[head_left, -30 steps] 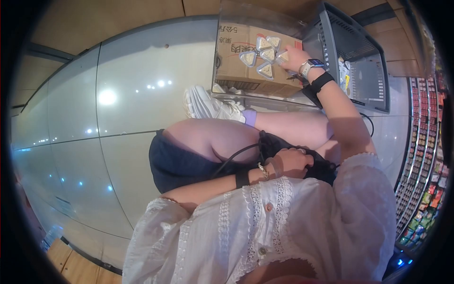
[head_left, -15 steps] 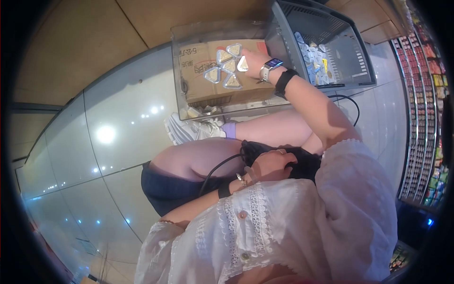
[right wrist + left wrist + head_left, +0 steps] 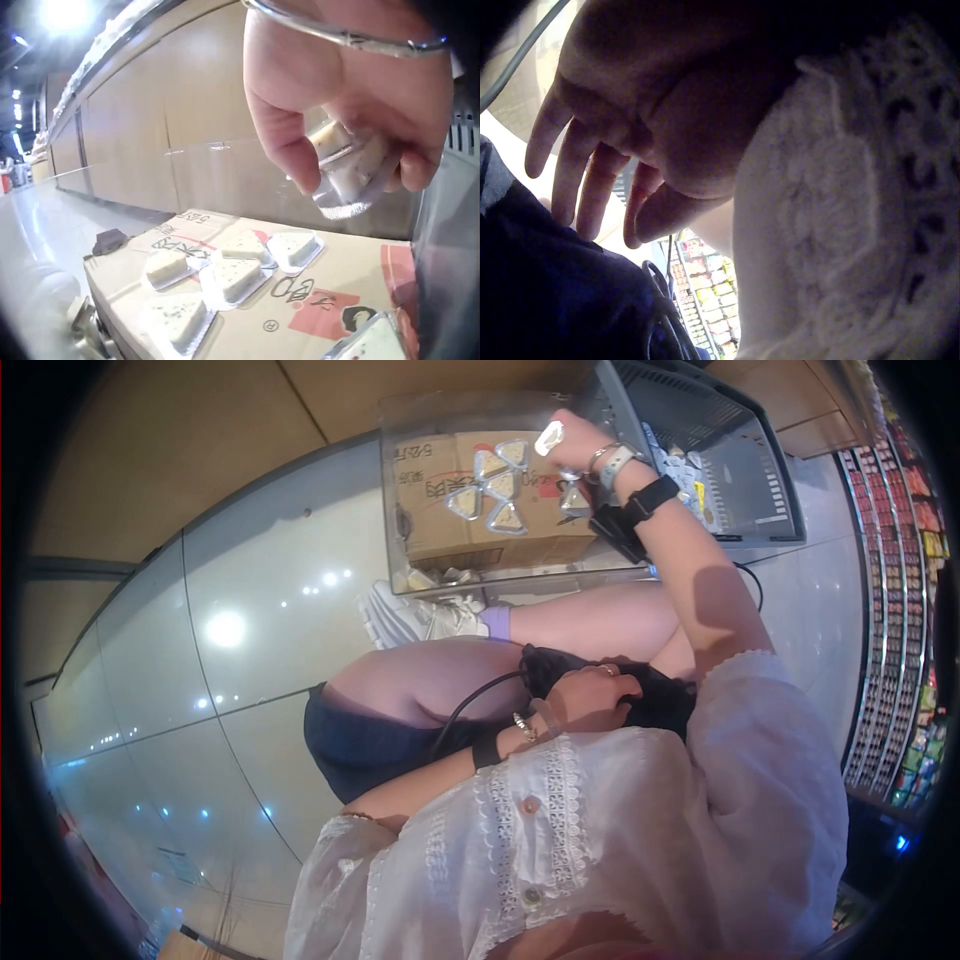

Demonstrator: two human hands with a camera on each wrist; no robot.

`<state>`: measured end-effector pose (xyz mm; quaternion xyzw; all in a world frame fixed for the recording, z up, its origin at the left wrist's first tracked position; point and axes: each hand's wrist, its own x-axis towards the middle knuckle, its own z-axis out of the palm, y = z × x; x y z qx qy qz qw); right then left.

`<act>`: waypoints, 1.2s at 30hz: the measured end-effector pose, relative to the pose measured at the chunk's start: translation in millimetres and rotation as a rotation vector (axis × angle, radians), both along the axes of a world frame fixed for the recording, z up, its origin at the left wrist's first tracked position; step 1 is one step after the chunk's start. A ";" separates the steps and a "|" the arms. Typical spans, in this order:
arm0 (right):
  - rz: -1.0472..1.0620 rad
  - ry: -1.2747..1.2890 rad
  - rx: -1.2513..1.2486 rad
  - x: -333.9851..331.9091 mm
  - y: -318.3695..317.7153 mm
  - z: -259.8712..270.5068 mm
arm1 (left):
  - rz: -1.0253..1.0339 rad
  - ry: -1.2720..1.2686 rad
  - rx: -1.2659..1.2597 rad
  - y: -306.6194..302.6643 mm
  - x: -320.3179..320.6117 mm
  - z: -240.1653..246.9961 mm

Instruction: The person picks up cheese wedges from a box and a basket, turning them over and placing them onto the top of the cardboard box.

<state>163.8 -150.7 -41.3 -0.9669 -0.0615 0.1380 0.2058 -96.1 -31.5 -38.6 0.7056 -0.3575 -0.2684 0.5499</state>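
My right hand [image 3: 582, 444] pinches a triangular clear plastic pack [image 3: 352, 169] with a pale speckled wedge inside, between thumb and fingers. It is raised above the back right of a cardboard box [image 3: 440, 532]. Several similar packs [image 3: 238, 274] lie clustered on the box top. Apart from them, another pack [image 3: 375, 341] lies at the right end, near the hand's wrist in the head view. My left hand [image 3: 590, 700] lies over the dark cloth at my lap, its fingers [image 3: 592, 191] loosely bent with nothing between them.
A clear-walled bin [image 3: 392, 525] surrounds the box. Beside it on the right stands a grey plastic crate [image 3: 745, 510] holding small wrapped packs [image 3: 690, 480]. A white shoe [image 3: 410, 615] is close to the bin's front. Stocked shelves [image 3: 885, 610] line the far right.
My right hand has lifted a pack up and away from the cluster, toward the back right. The separate pack at the box's right end now shows. My left hand stays at my lap.
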 end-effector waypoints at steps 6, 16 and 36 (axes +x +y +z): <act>-0.179 0.161 -0.082 -2.7 -4.2 4.4 | 0.024 -0.040 0.019 0.5 -2.6 3.2; -0.041 0.289 0.107 -23.0 2.3 7.2 | 0.021 -0.084 0.035 3.4 -3.4 7.5; -0.337 -0.693 0.682 -80.0 -24.6 75.7 | 0.384 -0.027 0.092 44.0 71.4 66.2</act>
